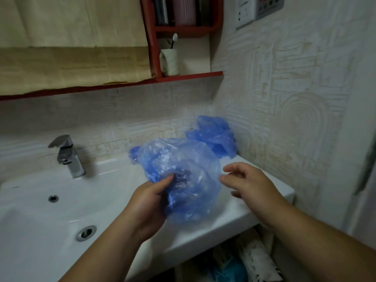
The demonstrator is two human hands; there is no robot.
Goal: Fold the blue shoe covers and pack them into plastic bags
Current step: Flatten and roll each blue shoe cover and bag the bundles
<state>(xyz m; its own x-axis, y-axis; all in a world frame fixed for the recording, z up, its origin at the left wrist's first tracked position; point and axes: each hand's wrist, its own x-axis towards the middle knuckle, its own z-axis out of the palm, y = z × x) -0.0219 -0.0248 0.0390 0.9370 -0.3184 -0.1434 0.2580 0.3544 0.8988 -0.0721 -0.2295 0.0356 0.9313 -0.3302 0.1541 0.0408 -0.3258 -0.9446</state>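
Now gripping the plastic bag in the left hand, thumb on top, up above the edge of the sink, with blue stuff already inside. Holding the right hand loose and wide just beside the bag, with nothing in it. Leaving more blue shoe covers heaped in the back corner, well apart from the tap. Could go wrong in a few ways: could drop the bag into the sink by gripping too softly, could spill the blue stuff out by tipping the open end down, could rip the thin plastic by stuffing too hard. Could also knock the heap off the sink while reaching for it. No brand, label or words to read anywhere; too blurry to tell on the wall socket up top
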